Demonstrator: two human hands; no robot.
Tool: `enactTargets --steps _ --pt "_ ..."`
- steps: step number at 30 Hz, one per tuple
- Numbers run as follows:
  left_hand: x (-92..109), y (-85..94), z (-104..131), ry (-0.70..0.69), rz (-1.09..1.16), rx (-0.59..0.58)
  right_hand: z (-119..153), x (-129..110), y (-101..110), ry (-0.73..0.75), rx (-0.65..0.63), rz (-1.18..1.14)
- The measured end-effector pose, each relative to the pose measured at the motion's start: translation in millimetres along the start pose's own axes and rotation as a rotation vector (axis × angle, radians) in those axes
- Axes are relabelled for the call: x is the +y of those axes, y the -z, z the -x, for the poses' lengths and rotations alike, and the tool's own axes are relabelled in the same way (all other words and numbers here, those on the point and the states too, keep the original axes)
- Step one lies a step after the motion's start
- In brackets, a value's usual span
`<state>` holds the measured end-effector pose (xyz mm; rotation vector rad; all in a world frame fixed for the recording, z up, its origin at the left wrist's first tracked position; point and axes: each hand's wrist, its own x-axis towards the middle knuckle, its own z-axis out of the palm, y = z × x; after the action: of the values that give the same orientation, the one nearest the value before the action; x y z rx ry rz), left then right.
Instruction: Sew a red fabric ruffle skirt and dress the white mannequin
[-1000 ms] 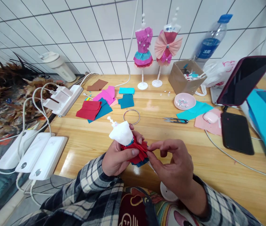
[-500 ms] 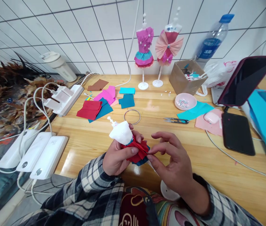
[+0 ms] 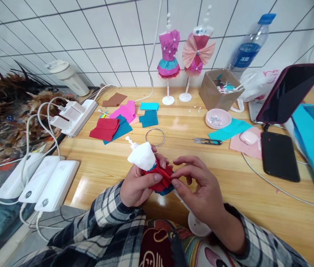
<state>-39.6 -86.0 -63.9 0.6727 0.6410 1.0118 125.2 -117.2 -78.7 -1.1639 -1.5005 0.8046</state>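
Observation:
My left hand (image 3: 137, 186) is wrapped round the waist of a small white toy dress form (image 3: 141, 155), which lies tilted with its neck toward the upper left. A ruffled red skirt (image 3: 163, 177) with a blue layer under it covers the form's lower part. My left thumb presses on the red ruffle. With thumb and index finger, my right hand (image 3: 203, 187) pinches the skirt's right edge, the other fingers curled loosely. The form's white stand base (image 3: 198, 224) shows below my right wrist.
Behind lie red (image 3: 104, 128), pink and blue crepe pieces and a metal ring (image 3: 155, 137). Thread snips (image 3: 207, 141), a bead dish (image 3: 218, 118) and two phones are at the right. Two dressed forms (image 3: 169, 59) stand by the wall; power banks (image 3: 57, 185) sit left.
My right hand has shifted slightly left, its fingertips closer in on the skirt's edge. My left hand keeps its hold on the dress form. The whole view has moved a little.

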Motion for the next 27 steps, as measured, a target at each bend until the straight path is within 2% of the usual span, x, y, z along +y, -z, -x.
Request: enactTargets --steps 3,8,12,19,24,27 --pt "-0.9 0.6 -0.5 -0.009 0.004 0.003 -0.9 -0.3 -0.7 0.015 0.044 0.029" --pt "-3.2 1.7 0.0 -0.026 -0.004 0.033 0.4 -1.9 -0.9 0.128 0.144 0.197" --pt "-2.7 1.6 0.7 -0.025 0.000 0.013 0.0 -1.6 -0.5 0.100 0.172 0.188" --pt "-0.6 0.1 1.7 0.003 -0.013 -0.003 2.3 -2.5 0.4 0.138 0.115 0.116" --pt "-0.8 -0.1 1.6 -0.009 0.009 -0.007 4.5 -3.1 4.1 0.156 0.027 0.089" --pt "-0.5 -0.7 1.7 -0.007 0.016 -0.003 4.8 -1.9 3.7 0.185 0.045 0.133"
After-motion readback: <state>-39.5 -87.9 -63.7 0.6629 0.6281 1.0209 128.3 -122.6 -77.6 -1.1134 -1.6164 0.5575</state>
